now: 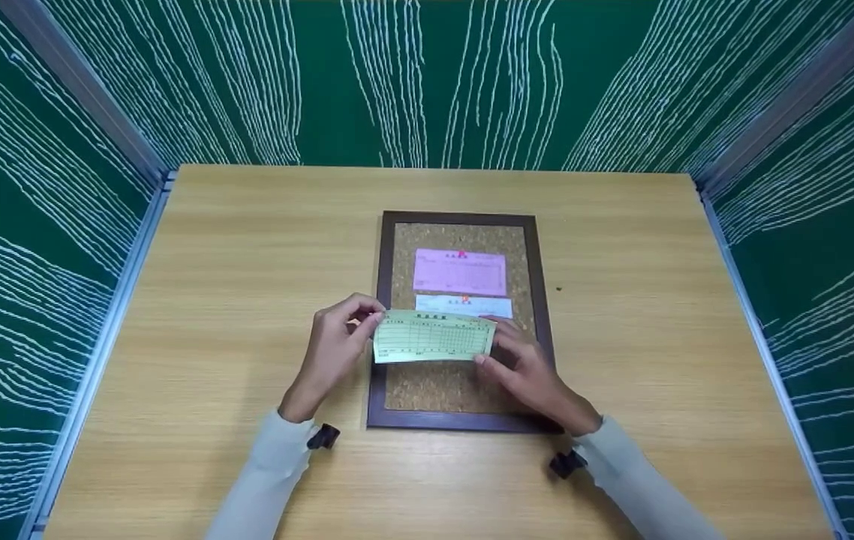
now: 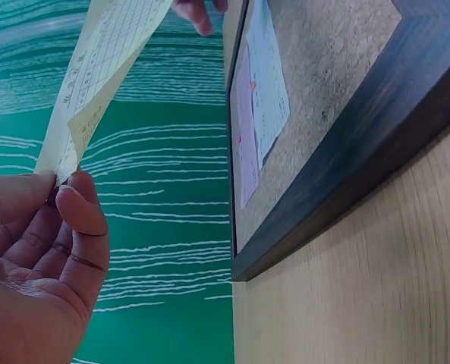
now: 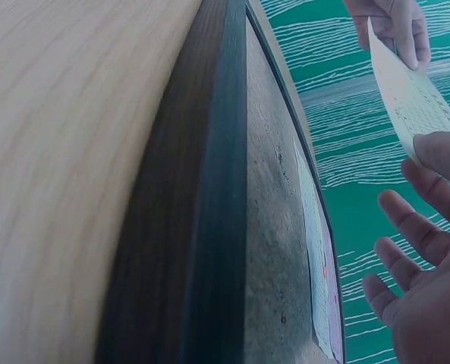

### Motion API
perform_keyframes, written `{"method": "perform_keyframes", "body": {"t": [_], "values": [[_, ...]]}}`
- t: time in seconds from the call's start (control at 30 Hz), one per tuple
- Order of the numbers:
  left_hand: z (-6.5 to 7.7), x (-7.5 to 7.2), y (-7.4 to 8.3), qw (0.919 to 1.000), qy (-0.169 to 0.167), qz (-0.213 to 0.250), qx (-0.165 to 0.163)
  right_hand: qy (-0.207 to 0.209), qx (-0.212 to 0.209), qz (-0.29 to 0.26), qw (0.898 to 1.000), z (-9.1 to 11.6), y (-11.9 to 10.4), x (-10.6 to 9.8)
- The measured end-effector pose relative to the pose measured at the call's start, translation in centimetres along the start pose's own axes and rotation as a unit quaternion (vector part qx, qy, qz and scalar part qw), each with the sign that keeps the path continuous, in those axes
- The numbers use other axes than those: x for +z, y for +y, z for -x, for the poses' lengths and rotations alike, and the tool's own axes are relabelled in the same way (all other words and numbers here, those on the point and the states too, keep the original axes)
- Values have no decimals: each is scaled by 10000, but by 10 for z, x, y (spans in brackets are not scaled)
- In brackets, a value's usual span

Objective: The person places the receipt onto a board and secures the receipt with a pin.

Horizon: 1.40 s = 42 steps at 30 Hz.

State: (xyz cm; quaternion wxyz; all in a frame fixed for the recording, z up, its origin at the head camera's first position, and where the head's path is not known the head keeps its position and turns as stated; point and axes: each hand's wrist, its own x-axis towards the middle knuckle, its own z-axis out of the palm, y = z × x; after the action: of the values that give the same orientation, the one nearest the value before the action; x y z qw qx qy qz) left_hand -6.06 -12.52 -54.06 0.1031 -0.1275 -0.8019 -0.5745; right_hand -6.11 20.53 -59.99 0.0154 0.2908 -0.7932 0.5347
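A pale green printed form slip (image 1: 433,337) is held above a cork board (image 1: 434,390) with a dark brown frame. My left hand (image 1: 338,341) pinches the slip's upper left corner between thumb and fingers. At the slip's right end, my right hand (image 1: 528,367) pinches it with the thumb in front, the other fingers spread in the right wrist view. The left wrist view shows the slip (image 2: 107,68) bowed, one corner curling. On the cork, a pink slip (image 1: 460,273) is fixed by a red pin (image 1: 462,254), and below it lies a light blue slip (image 1: 472,306) with an orange-red pin (image 1: 465,298), partly covered by the green one.
The board lies on a light wood table (image 1: 247,247). Green panels (image 1: 434,82) with wavy white lines enclose the table at the back and both sides, with metal rails (image 1: 108,322) along the edges. A small dark speck (image 1: 558,289) is right of the board.
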Motion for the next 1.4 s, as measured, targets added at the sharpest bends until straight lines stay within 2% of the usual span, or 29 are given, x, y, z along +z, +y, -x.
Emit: {"method": "perform_keyframes", "body": {"t": [0.37,0.53,0.77,1.0,1.4], "values": [[0,4,0,9999,-71,-42,-74,56,-12,-25,10000,3,-5,-3],[-1,8,-2,9998,-140,-63,-132,59,251,-97,9996,7,-5,-4],[-1,16,-9,9998,-201,-40,-42,179,565,-418,9974,17,-3,-5],[3,25,-10,9996,-266,-109,-64,275,510,-321,9978,26,2,-8],[6,38,-14,9990,-400,-187,-61,241,679,-301,9969,37,4,-15]]}}
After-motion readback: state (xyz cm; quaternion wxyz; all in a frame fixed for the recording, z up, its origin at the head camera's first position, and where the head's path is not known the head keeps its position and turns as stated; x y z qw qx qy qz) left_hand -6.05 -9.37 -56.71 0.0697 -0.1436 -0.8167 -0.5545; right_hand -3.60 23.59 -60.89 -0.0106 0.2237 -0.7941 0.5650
